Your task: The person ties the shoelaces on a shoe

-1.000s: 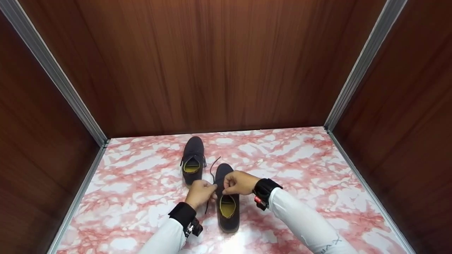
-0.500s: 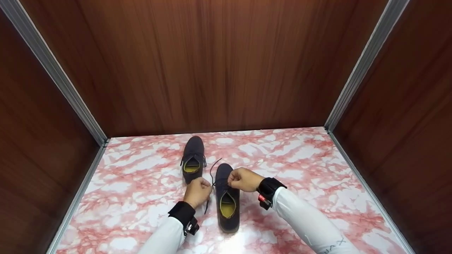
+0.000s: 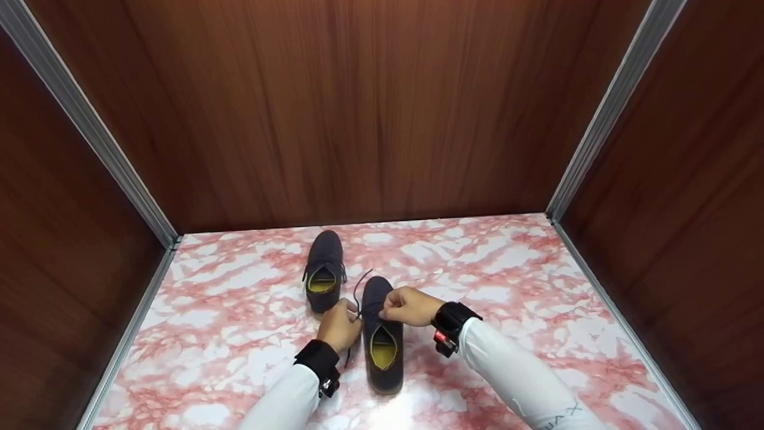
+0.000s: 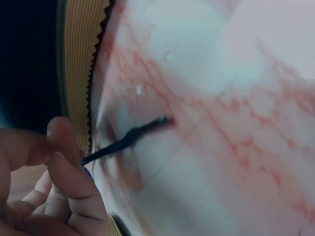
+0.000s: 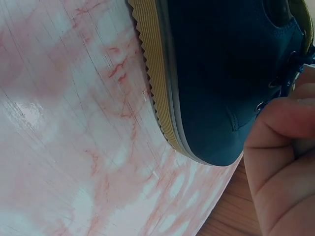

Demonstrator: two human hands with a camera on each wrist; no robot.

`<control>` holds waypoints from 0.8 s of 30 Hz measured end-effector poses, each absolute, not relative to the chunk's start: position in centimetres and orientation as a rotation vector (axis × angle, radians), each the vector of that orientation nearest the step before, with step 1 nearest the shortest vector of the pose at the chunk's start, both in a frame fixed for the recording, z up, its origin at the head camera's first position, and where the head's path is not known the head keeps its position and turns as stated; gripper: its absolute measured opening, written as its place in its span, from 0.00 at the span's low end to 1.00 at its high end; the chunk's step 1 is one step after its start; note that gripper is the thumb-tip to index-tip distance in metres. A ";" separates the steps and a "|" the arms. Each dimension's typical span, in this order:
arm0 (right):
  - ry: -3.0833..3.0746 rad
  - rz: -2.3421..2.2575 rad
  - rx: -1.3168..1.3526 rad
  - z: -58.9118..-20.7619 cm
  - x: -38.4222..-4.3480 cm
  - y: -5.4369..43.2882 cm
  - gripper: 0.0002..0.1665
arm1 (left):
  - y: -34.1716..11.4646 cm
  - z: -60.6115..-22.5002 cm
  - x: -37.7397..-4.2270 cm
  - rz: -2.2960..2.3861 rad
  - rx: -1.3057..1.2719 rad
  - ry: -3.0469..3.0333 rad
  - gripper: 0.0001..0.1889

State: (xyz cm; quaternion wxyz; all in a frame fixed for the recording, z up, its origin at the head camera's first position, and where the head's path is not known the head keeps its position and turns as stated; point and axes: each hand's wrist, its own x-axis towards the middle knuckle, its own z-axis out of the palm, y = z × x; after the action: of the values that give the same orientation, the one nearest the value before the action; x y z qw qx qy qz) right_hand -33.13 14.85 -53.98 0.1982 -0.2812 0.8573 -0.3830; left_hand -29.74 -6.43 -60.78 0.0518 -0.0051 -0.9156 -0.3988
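A dark blue lace-up shoe [image 3: 377, 291] with a yellow lining stands between the hands, toe pointing away. At its left side the left hand [image 3: 339, 327] pinches a dark shoelace [image 4: 130, 137] between thumb and finger; the lace's end sticks out past the fingertips in the left wrist view. One stretch of lace [image 3: 356, 289] curves along the floor beside the toe. Over the shoe's front, the right hand [image 3: 410, 306] has its thumb and finger drawn together at the lacing by the eyelets [image 5: 261, 105], pinching lace that the fingers mostly hide.
The matching shoe [image 3: 326, 245], its laces hanging at both sides, stands to the left and farther back. Both are on a red-and-white marbled surface [image 3: 489, 257]. Brown wood-look panels [image 3: 370, 119] enclose it at the back and sides, with grey metal corner strips [image 3: 588, 143].
The right hand has moved from over the shoe's opening slightly forward and right, uncovering the opening. The left hand has drawn a little left, off the shoe's edge. Both shoes stay in place.
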 end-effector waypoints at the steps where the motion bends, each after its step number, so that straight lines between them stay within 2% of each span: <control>1: 2.399 -1.067 -0.799 -54.0 -33.2 14.8 0.15 | -6.5 -60.8 -29.7 -1.218 -0.012 -2.791 0.12; 9: 2.478 -1.058 -0.795 -53.8 -33.3 14.8 0.20 | -7.1 -59.9 -29.4 -1.236 -0.067 -2.767 0.05; 24: 2.597 -1.079 -0.715 -53.5 -34.0 15.4 0.17 | -8.5 -57.2 -28.6 -1.394 -0.081 -2.833 0.10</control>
State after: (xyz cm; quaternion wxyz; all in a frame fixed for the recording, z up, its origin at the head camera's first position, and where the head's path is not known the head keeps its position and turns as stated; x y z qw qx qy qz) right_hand -34.00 15.40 -53.48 0.1196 -0.2446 0.8885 -0.3693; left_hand -28.59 -8.50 -57.25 -0.0083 -0.0257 -0.8970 -0.4412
